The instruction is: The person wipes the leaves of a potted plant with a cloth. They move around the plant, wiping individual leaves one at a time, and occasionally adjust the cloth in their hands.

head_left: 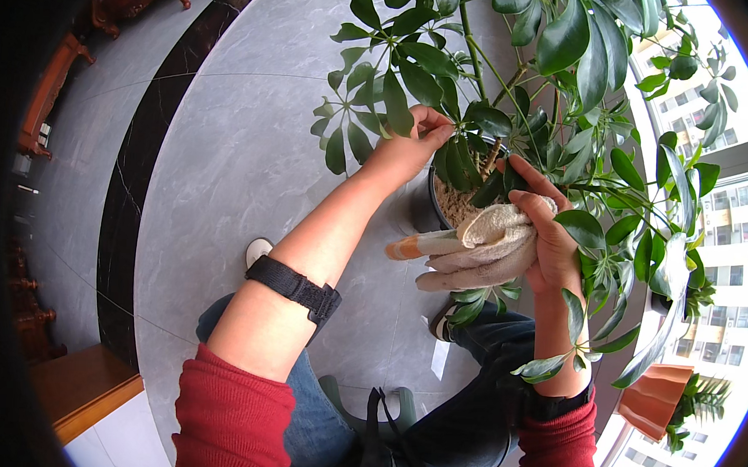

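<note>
A tall schefflera plant (pixel 472 69) with glossy green leaves grows from soil (pixel 453 202) in a dark round pot (pixel 429 206). At the plant's near side, my left hand (pixel 419 138) pinches a leaf stem between thumb and fingertips. A folded, off-white cloth glove (pixel 492 245) with an orange fingertip is held in my right hand (pixel 546 225). The thumb and a finger of that hand reach toward a leaf at the pot's right rim; leaves partly hide the fingertips, so contact there is unclear.
A terracotta-coloured pot (pixel 653 396) with a small plant stands by the window at lower right. Leafy branches spread over my right forearm. Carved wooden furniture (pixel 48 88) lines the far left, and a wooden ledge (pixel 85 390) is at lower left. Grey floor tiles (pixel 246 146) surround the pot.
</note>
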Available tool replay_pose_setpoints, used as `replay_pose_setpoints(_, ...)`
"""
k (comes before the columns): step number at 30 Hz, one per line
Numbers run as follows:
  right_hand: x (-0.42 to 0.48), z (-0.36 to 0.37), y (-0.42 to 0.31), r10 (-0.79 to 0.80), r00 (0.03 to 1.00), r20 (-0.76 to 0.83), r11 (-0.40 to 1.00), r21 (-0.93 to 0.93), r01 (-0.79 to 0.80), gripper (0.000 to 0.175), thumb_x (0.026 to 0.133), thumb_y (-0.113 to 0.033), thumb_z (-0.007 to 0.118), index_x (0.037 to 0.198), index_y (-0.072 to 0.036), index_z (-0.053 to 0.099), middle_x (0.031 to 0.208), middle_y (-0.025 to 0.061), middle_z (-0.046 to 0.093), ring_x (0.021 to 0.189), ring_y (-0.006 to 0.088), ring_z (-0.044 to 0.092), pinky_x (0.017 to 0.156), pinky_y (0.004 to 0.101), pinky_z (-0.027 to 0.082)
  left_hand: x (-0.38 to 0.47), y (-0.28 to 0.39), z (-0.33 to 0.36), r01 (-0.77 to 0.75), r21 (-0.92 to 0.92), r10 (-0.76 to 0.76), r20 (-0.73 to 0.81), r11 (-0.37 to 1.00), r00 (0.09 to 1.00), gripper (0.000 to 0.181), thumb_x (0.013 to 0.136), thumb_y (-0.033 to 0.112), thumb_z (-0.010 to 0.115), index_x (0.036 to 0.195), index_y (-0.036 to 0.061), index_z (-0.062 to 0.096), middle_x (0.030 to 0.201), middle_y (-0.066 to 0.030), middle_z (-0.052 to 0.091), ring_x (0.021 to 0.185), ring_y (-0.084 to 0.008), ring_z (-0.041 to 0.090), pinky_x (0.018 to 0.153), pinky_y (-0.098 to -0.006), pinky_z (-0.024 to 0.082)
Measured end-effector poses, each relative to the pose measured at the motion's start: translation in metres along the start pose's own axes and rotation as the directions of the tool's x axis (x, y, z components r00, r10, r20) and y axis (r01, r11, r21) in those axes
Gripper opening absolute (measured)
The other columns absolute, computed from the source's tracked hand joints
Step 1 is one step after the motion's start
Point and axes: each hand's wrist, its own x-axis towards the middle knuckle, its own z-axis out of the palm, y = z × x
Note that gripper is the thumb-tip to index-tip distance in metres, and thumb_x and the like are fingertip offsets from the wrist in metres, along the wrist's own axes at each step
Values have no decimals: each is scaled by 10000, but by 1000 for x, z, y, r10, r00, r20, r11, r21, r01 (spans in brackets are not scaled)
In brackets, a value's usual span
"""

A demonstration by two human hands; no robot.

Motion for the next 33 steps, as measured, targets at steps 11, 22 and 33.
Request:
replay_pose_setpoints(11,-2,0,-2,-10,1000,13,1000,3,10,558,780,-122,596,1311,34,519,1185,111,625,908,136,613,887,268,474,-6,6,-9,126,-208,-111,81,970,990,390,790,187,775,1057,-28,588,1030,-78,637,991,-144,581,895,-264,452)
replay_pose_setpoints(22,-1,0,-2,-5,1000,14,1000,8,5,567,779,-126,591,1315,41,510,1195,119,621,965,159,607,919,278,459,0,6,-19,160,-292,-106,195,943,975,318,921,294,623,1078,18,640,982,-21,664,967,-95,567,891,-257,430)
replay_pose_setpoints(33,1,-5,0,-5,1000,5,1000,-21,5,536,789,-103,576,1301,45,518,1162,127,634,964,168,612,915,276,463,-5,25,-34,282,-291,-196,292,914,936,304,911,318,640,1032,40,639,941,-41,675,858,-110,625,773,-279,498)
